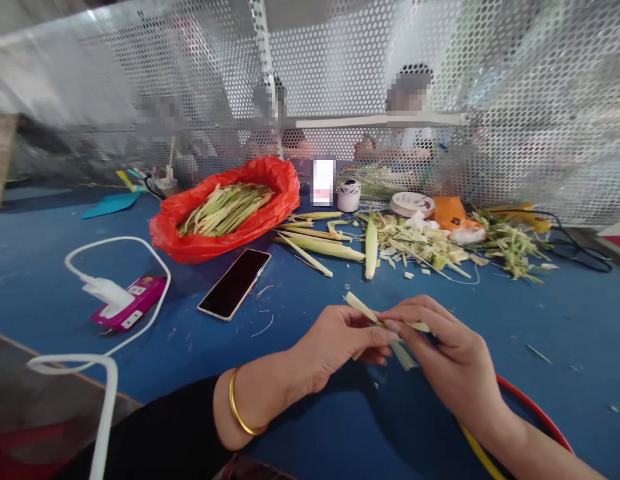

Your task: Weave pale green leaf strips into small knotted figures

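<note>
Both hands meet over the blue table, pinching pale green corn husk strips (361,307) that cross between the fingertips. My left hand (347,340), with a gold bangle at the wrist, grips them from the left. From the right, the thumb and fingers of my right hand (447,350) close on the same strips. One end sticks up to the left, another hangs down below the fingers. How the strips join is hidden by the fingers. Just beyond lie a whole husk-wrapped piece (371,248) and longer husk leaves (320,247).
A red plastic bag (175,243) full of strips stands at back left. Nearer are a dark phone (235,285) and a purple power strip (135,307) with a white cable. Husk scraps (420,243), a tape roll (413,203) and a perforated screen (330,73) are behind.
</note>
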Motion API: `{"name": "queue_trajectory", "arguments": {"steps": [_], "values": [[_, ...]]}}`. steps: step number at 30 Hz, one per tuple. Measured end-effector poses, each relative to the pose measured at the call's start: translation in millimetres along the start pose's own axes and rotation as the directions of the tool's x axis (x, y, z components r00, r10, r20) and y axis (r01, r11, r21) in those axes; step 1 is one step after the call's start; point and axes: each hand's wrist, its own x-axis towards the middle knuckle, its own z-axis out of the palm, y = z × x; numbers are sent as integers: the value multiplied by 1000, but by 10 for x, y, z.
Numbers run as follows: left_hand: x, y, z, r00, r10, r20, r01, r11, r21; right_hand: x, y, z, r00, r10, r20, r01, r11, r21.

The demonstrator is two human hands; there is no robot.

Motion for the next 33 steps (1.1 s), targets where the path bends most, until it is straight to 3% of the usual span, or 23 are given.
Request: {"name": "queue_trajectory", "arguments": {"steps": [4, 15, 19, 25, 27, 33], "values": [[-8, 10, 6, 1000, 4, 6, -4, 999, 44, 35, -17, -23, 964, 264, -22, -263, 965, 20], [-30, -31, -3, 987, -54, 152, 22, 978, 208, 6, 14, 5, 919, 390, 53, -392, 920, 28], [-36, -25, -28, 981, -71, 178, 43, 987, 156, 44, 35, -6, 918, 391, 74, -393, 919, 29], [18, 35, -53, 979, 177, 97, -170, 982, -81, 154, 15, -84, 913, 318, 257, -345, 936, 69], [40, 28, -60, 974, 207, 92, -195, 973, -127, 151, 11, -91, 905, 286, 315, -316, 948, 46], [50, -17, -79, 992, 79, 94, -67, 990, -120, 88, 105, -72, 958, 204, 201, -195, 979, -63]]}}
